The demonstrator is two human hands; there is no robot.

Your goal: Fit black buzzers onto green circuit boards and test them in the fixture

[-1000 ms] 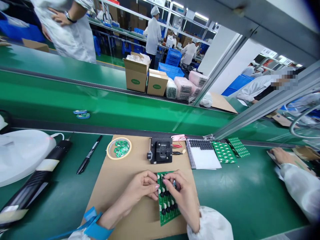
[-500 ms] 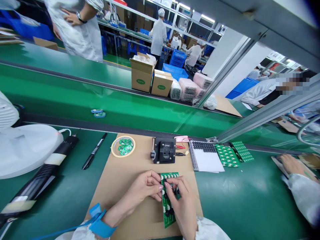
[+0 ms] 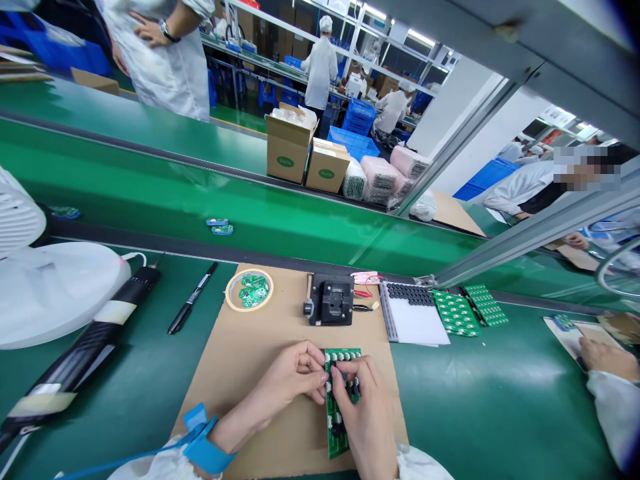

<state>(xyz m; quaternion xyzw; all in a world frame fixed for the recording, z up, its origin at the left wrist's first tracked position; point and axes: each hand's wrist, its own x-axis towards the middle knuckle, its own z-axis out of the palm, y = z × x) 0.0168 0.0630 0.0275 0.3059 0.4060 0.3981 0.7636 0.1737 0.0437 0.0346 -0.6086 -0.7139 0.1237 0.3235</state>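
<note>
green circuit board held over a brown cardboard sheet
left hand grasps its edge, right hand pinches at its black components

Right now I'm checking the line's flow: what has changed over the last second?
The small boards on the green conveyor belt slid right, and another board appeared far left. The left hand and right hand stayed on the green circuit board panel; the black clamp fixture stayed put.
</note>
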